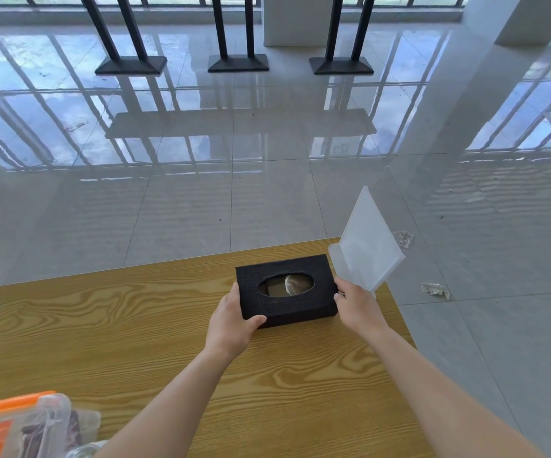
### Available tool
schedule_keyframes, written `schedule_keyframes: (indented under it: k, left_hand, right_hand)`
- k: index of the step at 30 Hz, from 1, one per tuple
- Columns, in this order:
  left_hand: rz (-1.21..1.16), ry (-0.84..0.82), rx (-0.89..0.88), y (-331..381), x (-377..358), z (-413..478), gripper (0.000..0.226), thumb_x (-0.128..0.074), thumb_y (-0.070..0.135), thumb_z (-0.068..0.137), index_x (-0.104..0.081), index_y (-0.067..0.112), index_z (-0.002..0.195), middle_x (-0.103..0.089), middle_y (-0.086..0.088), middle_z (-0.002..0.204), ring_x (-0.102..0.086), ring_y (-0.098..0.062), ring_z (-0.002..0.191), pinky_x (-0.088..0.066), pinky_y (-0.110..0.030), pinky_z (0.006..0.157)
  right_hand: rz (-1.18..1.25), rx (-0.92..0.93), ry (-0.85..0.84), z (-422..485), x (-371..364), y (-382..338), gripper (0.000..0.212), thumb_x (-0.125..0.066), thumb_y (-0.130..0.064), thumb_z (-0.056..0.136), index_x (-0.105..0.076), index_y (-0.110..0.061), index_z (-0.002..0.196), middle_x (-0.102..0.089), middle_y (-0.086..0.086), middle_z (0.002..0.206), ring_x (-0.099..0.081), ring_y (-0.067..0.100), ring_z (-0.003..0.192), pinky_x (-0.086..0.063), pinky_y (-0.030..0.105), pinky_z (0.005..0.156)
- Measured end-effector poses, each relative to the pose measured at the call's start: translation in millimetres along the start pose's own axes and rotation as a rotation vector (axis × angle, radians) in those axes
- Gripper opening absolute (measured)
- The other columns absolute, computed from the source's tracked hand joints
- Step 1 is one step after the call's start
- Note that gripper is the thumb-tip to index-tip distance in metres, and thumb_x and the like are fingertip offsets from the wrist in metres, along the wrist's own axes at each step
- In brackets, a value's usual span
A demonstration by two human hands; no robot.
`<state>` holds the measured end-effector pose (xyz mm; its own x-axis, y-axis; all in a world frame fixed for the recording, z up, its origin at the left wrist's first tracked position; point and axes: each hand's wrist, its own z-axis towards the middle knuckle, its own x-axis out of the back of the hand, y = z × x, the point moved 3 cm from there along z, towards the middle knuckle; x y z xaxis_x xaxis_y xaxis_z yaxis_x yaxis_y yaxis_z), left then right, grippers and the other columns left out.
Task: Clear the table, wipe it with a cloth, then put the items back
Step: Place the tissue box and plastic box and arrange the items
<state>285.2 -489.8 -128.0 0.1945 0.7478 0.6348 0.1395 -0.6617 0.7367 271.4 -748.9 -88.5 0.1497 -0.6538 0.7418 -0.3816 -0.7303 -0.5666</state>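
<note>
Your left hand point(234, 317) grips the near left corner of the black tissue box point(287, 289), thumb curled along its front edge. The box sits on the wooden surface point(135, 325) near the far right corner, oval opening upward. Your right hand point(355, 300) pinches the lower edge of a frosted plastic stand point(366, 246), held tilted just beside the box's right end. A clear container point(19, 421) with an orange lid lies at the near left edge; crumpled wrappers point(435, 289) lie on the floor point(267, 200)
</note>
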Motion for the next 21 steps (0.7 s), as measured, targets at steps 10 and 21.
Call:
schedule_keyframes:
  k: [10,21]
  left_hand:
    - [0.023,-0.011,0.034,-1.8,-2.4,2.8,0.077,-0.080,0.032,0.082,-0.039,0.020,0.146,-0.060,0.002,0.126,-0.058,-0.018,0.112,-0.052,-0.038,0.094]
    - [0.033,-0.025,0.009,0.9,-0.5,5.5,0.071,-0.080,0.032,0.083,-0.042,0.023,0.142,-0.060,0.004,0.120,-0.058,-0.017,0.107,-0.051,-0.034,0.090]
  right_hand:
    - [0.067,-0.013,0.011,-0.3,-0.1,3.3,0.036,-0.036,-0.003,0.102,-0.062,-0.008,0.126,-0.066,0.013,0.123,-0.059,0.031,0.117,-0.050,0.039,0.094]
    - [0.064,-0.041,-0.003,7.2,1.1,7.6,0.036,-0.033,0.000,0.097,-0.061,-0.002,0.120,-0.066,0.019,0.120,-0.060,0.036,0.114,-0.050,0.051,0.097]
